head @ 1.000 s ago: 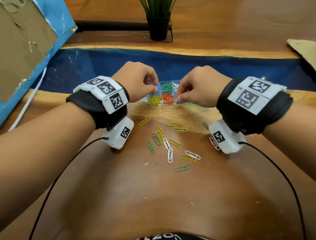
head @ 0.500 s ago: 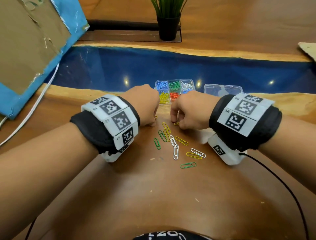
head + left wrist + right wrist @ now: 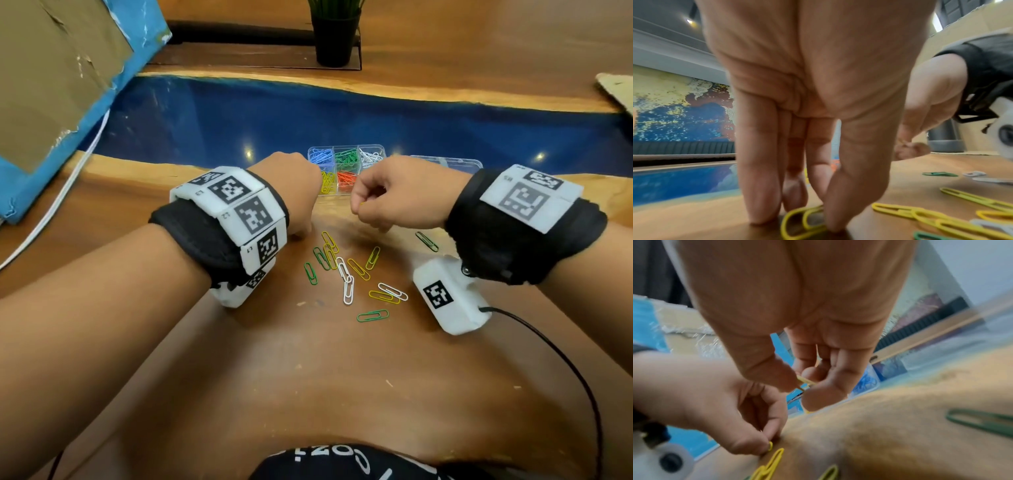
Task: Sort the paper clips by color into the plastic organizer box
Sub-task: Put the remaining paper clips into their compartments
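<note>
A wooden tabletop point(image 3: 308, 370) with a blue resin band point(image 3: 342, 116) is carrying the work items. Loose paper clips point(image 3: 349, 274), green, yellow and white, are lying scattered on the wood. A clear plastic organizer box point(image 3: 346, 150) is sitting at the band's near edge, with its lid point(image 3: 455, 163) lying just beside it. A potted plant point(image 3: 337, 41) is standing at the far side.

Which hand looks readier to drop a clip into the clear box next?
Right hand: it already pinches a yellow paper clip, lifted near the clear plastic organizer box. Left hand is pinching one against the wooden table.
</note>
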Demonstrator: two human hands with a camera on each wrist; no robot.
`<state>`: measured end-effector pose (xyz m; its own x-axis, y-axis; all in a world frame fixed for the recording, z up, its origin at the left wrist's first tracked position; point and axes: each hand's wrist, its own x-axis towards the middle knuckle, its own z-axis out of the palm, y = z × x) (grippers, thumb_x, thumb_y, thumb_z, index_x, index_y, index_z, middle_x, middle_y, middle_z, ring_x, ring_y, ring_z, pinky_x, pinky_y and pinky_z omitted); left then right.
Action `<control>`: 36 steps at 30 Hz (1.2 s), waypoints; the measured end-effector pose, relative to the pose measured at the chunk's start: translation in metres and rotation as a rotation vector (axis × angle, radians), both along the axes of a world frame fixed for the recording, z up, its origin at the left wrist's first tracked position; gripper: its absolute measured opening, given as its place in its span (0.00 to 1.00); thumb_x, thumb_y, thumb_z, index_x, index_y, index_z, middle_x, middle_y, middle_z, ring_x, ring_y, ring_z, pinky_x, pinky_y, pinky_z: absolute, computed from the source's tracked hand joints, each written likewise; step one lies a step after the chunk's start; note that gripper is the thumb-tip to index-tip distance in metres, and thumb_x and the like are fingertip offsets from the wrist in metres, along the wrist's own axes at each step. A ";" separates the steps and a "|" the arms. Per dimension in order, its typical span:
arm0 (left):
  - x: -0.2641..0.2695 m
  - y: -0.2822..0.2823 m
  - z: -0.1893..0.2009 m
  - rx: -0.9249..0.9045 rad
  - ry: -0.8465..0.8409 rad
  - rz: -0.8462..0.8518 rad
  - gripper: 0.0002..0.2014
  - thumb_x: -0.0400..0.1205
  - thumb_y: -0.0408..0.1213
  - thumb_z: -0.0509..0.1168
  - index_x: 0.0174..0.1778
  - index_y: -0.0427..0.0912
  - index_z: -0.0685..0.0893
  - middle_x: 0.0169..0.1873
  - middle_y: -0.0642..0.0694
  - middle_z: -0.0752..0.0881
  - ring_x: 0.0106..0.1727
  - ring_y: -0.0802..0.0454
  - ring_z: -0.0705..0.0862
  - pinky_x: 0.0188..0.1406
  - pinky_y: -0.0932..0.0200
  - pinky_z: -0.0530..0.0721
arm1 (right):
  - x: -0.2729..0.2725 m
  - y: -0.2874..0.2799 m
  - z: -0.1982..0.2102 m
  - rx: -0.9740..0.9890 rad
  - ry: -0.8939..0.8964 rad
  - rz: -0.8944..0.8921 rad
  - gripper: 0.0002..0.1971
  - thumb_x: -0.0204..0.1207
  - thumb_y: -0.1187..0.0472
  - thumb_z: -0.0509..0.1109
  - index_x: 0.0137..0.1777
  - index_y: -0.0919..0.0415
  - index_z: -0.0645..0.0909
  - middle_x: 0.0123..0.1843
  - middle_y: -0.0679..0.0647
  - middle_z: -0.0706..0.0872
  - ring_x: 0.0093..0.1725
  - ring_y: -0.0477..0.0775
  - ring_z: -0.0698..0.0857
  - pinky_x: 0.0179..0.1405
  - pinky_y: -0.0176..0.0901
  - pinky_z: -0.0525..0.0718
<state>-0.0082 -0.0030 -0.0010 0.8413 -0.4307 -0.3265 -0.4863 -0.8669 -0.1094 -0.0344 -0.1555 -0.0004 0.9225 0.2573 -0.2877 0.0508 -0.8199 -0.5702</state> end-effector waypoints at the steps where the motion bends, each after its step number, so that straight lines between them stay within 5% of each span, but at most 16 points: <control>1: 0.000 0.000 0.000 0.006 0.003 -0.015 0.06 0.72 0.39 0.69 0.41 0.42 0.86 0.36 0.46 0.83 0.41 0.45 0.83 0.35 0.56 0.77 | -0.002 -0.003 -0.001 0.049 0.035 -0.019 0.07 0.72 0.66 0.64 0.35 0.58 0.81 0.29 0.51 0.82 0.29 0.48 0.83 0.40 0.36 0.83; 5: 0.001 0.006 0.003 -0.073 0.025 -0.031 0.01 0.71 0.36 0.68 0.35 0.47 0.83 0.35 0.48 0.84 0.40 0.47 0.82 0.31 0.59 0.75 | -0.007 -0.012 -0.007 0.143 0.106 -0.031 0.09 0.73 0.67 0.61 0.33 0.55 0.74 0.28 0.50 0.77 0.30 0.52 0.77 0.35 0.45 0.78; 9: 0.011 0.021 0.006 -0.316 0.141 0.050 0.07 0.73 0.33 0.66 0.43 0.50 0.82 0.31 0.56 0.84 0.38 0.54 0.81 0.47 0.55 0.83 | -0.014 -0.017 -0.008 -0.174 0.022 0.238 0.05 0.72 0.60 0.71 0.43 0.49 0.79 0.26 0.45 0.73 0.26 0.40 0.72 0.32 0.35 0.71; 11: 0.008 0.021 0.004 -0.396 0.227 0.072 0.08 0.75 0.35 0.64 0.47 0.50 0.84 0.30 0.56 0.85 0.36 0.60 0.82 0.48 0.59 0.82 | -0.017 -0.015 -0.007 -0.298 -0.002 0.341 0.06 0.72 0.57 0.73 0.46 0.46 0.81 0.26 0.45 0.72 0.27 0.39 0.72 0.30 0.32 0.68; 14: 0.001 0.015 -0.001 -0.515 0.401 0.157 0.07 0.79 0.34 0.59 0.41 0.42 0.83 0.27 0.51 0.85 0.29 0.54 0.87 0.41 0.62 0.82 | -0.018 -0.011 -0.008 -0.387 -0.046 0.413 0.04 0.72 0.56 0.71 0.43 0.46 0.80 0.30 0.42 0.74 0.34 0.43 0.74 0.35 0.36 0.70; 18: 0.004 0.008 -0.002 -0.596 0.490 0.221 0.10 0.79 0.30 0.54 0.32 0.41 0.76 0.22 0.47 0.79 0.21 0.51 0.78 0.31 0.63 0.78 | -0.020 -0.010 -0.009 -0.451 -0.037 0.441 0.03 0.72 0.56 0.68 0.38 0.49 0.77 0.30 0.42 0.75 0.31 0.41 0.73 0.31 0.33 0.69; 22: 0.003 0.007 -0.004 -0.880 0.715 0.413 0.14 0.77 0.24 0.47 0.29 0.42 0.70 0.23 0.46 0.69 0.21 0.52 0.73 0.15 0.67 0.74 | -0.026 -0.009 -0.009 -0.484 0.013 0.439 0.06 0.71 0.56 0.67 0.34 0.50 0.75 0.28 0.44 0.75 0.30 0.41 0.72 0.30 0.35 0.70; 27: 0.006 0.016 -0.004 -1.157 0.926 0.569 0.10 0.59 0.25 0.45 0.27 0.40 0.69 0.25 0.45 0.69 0.20 0.51 0.73 0.14 0.68 0.74 | -0.025 -0.012 -0.005 -0.177 0.113 0.166 0.10 0.75 0.58 0.63 0.32 0.54 0.72 0.30 0.48 0.78 0.30 0.47 0.73 0.32 0.39 0.72; 31: 0.006 0.019 -0.007 -1.171 0.982 0.613 0.09 0.67 0.29 0.44 0.26 0.42 0.67 0.23 0.47 0.68 0.19 0.53 0.64 0.15 0.71 0.63 | -0.021 -0.015 -0.006 0.447 0.322 -0.189 0.15 0.76 0.72 0.54 0.30 0.56 0.66 0.26 0.54 0.75 0.23 0.51 0.68 0.19 0.34 0.65; 36: 0.003 0.015 -0.010 -0.939 0.743 0.377 0.07 0.71 0.30 0.66 0.30 0.44 0.76 0.17 0.54 0.66 0.17 0.59 0.60 0.15 0.71 0.60 | -0.020 -0.010 -0.006 0.464 0.347 -0.195 0.09 0.54 0.66 0.58 0.33 0.53 0.66 0.27 0.51 0.70 0.22 0.48 0.67 0.17 0.30 0.61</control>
